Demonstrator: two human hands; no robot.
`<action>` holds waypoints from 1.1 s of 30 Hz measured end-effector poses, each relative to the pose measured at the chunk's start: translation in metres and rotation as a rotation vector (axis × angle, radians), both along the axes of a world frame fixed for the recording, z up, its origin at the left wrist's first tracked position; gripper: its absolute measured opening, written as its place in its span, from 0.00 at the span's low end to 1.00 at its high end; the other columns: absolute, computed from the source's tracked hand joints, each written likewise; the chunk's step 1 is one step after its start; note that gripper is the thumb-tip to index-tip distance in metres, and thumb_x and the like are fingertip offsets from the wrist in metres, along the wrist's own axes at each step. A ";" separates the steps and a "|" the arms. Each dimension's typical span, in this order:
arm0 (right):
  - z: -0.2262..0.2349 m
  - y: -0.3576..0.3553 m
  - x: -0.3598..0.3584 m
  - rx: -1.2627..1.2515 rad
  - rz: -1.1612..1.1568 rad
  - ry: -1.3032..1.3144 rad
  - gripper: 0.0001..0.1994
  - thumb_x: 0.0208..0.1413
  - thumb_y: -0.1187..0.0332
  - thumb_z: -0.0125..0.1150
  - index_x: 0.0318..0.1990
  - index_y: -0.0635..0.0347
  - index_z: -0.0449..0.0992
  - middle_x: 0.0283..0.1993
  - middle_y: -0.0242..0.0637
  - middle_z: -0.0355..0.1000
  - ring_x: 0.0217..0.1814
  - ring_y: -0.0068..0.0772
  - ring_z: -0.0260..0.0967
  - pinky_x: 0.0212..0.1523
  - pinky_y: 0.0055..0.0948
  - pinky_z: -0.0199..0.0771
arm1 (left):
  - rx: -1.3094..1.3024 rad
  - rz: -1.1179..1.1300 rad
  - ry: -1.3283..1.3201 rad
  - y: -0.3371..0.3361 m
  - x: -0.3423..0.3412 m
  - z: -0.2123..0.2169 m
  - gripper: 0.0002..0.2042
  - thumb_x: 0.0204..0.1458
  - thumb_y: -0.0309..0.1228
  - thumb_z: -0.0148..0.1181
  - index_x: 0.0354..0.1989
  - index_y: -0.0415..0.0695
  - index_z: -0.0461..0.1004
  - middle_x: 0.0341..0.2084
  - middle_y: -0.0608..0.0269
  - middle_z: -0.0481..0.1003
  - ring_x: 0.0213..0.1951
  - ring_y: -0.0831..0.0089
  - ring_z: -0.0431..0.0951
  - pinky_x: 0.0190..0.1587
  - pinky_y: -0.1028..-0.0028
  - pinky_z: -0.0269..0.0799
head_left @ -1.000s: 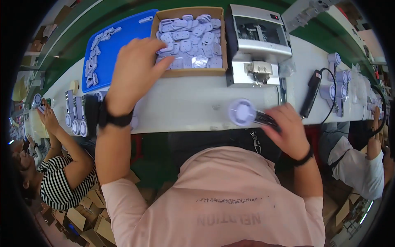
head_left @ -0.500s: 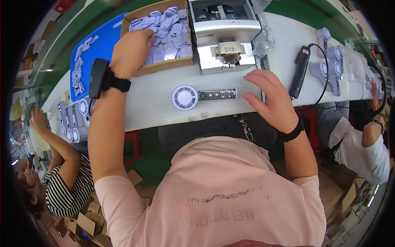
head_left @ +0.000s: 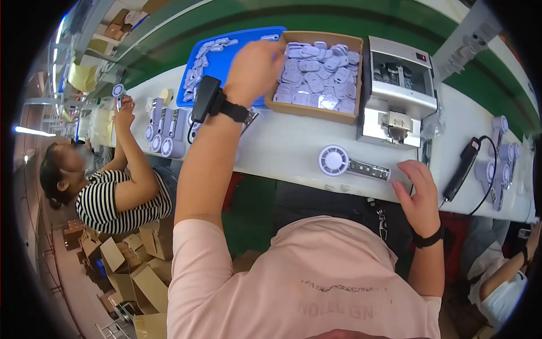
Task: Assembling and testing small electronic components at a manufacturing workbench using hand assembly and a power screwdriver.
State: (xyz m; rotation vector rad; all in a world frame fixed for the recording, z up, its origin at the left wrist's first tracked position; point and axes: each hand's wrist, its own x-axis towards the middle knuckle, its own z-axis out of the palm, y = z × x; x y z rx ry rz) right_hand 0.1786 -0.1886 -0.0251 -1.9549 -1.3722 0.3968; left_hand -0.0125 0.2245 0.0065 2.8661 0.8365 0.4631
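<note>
The left hand [head_left: 255, 69] has lifted from the cardboard box of pale lilac plastic parts [head_left: 316, 70] just to its right, fingers curled, contents hidden, while the right hand [head_left: 419, 195] has released the lilac handheld fan [head_left: 350, 164], resting open just beside its handle.

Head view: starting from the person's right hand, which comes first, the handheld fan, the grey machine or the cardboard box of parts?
From the right hand:
1. Handheld fan, just left of it on the table.
2. Grey machine, beyond it.
3. Cardboard box, far left, by the left hand.
</note>
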 end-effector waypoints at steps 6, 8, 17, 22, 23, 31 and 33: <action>0.009 0.001 0.003 -0.010 -0.025 -0.007 0.17 0.58 0.76 0.72 0.55 0.66 0.80 0.56 0.47 0.77 0.56 0.49 0.76 0.56 0.37 0.77 | 0.202 0.632 0.424 0.093 -0.054 -0.012 0.19 0.62 0.36 0.66 0.61 0.53 0.83 0.58 0.56 0.83 0.62 0.49 0.80 0.63 0.48 0.77; 0.011 0.001 0.002 -0.018 -0.033 -0.024 0.17 0.58 0.76 0.71 0.55 0.66 0.80 0.56 0.47 0.77 0.56 0.50 0.76 0.57 0.38 0.77 | 0.322 0.521 0.369 0.126 -0.089 -0.044 0.19 0.61 0.33 0.61 0.61 0.53 0.82 0.54 0.52 0.84 0.61 0.48 0.81 0.63 0.47 0.76; 0.016 -0.013 -0.005 -0.079 -0.121 -0.040 0.17 0.57 0.76 0.72 0.54 0.67 0.80 0.55 0.49 0.77 0.56 0.53 0.77 0.58 0.40 0.77 | 0.192 0.454 0.610 0.183 -0.044 -0.062 0.24 0.63 0.28 0.54 0.69 0.50 0.75 0.53 0.45 0.84 0.57 0.46 0.84 0.57 0.49 0.80; 0.016 -0.004 -0.002 0.007 -0.060 -0.061 0.17 0.56 0.76 0.73 0.54 0.65 0.81 0.54 0.48 0.78 0.56 0.53 0.77 0.58 0.41 0.78 | 0.218 0.282 0.466 0.180 -0.063 -0.064 0.17 0.65 0.31 0.58 0.61 0.44 0.80 0.44 0.43 0.86 0.45 0.47 0.88 0.48 0.51 0.83; 0.019 -0.009 -0.002 -0.029 -0.108 -0.068 0.17 0.56 0.76 0.73 0.54 0.65 0.81 0.54 0.48 0.78 0.56 0.53 0.77 0.58 0.41 0.78 | 0.191 0.227 0.376 0.139 -0.044 -0.036 0.17 0.65 0.32 0.59 0.61 0.42 0.81 0.43 0.43 0.86 0.44 0.49 0.88 0.47 0.54 0.83; 0.041 0.040 -0.038 0.183 0.139 0.223 0.19 0.56 0.74 0.75 0.55 0.64 0.82 0.50 0.45 0.80 0.50 0.48 0.80 0.51 0.38 0.80 | -0.714 -0.251 -0.388 -0.174 -0.047 0.037 0.12 0.60 0.19 0.68 0.51 0.38 0.85 0.45 0.54 0.86 0.45 0.66 0.86 0.51 0.69 0.79; 0.041 0.044 -0.045 0.198 0.221 0.323 0.19 0.56 0.74 0.75 0.55 0.64 0.82 0.49 0.44 0.80 0.48 0.47 0.80 0.50 0.37 0.81 | -0.862 -0.311 -0.583 -0.215 -0.047 0.007 0.14 0.58 0.19 0.72 0.52 0.39 0.84 0.46 0.55 0.85 0.47 0.64 0.85 0.53 0.69 0.79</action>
